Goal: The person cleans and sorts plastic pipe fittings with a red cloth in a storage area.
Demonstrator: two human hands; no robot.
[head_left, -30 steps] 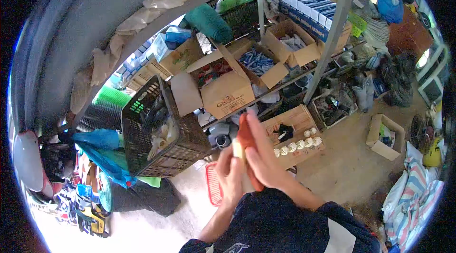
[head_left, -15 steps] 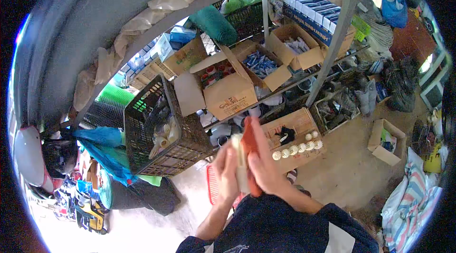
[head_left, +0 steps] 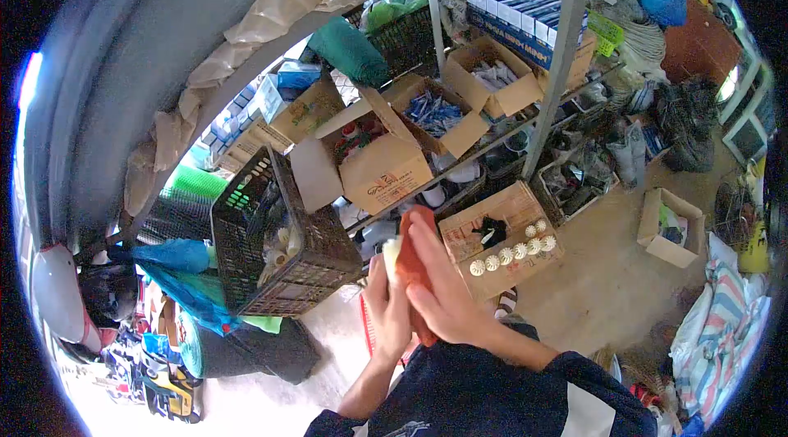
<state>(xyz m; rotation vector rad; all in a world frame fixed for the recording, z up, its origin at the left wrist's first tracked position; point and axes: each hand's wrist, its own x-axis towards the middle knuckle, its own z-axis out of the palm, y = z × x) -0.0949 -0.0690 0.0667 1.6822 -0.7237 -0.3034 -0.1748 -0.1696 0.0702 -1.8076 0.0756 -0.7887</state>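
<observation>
Close together in front of the dark shirt are both of my hands. Between them is a reddish-orange cloth (head_left: 419, 263) with a small cream-coloured piece (head_left: 392, 256) at its left side. My left hand (head_left: 387, 310) holds the cream piece, with its fingers closed. My right hand (head_left: 443, 293) presses the cloth against it, fingers together. Past my hands lies a cardboard box (head_left: 464, 233), on which a row of several cream ribbed round pieces (head_left: 506, 256) and a black item (head_left: 491, 232) rest.
Open cardboard boxes (head_left: 386, 173) with small parts line the shelf behind. A black plastic crate (head_left: 328, 252) stands at the left, above a red basket (head_left: 366, 326). A metal post (head_left: 566, 51) rises at the right. A small open box (head_left: 669, 248) sits on the floor.
The whole view has shifted slightly. My hands have moved a little left, and my right hand with the cloth now covers more of the cream piece.
</observation>
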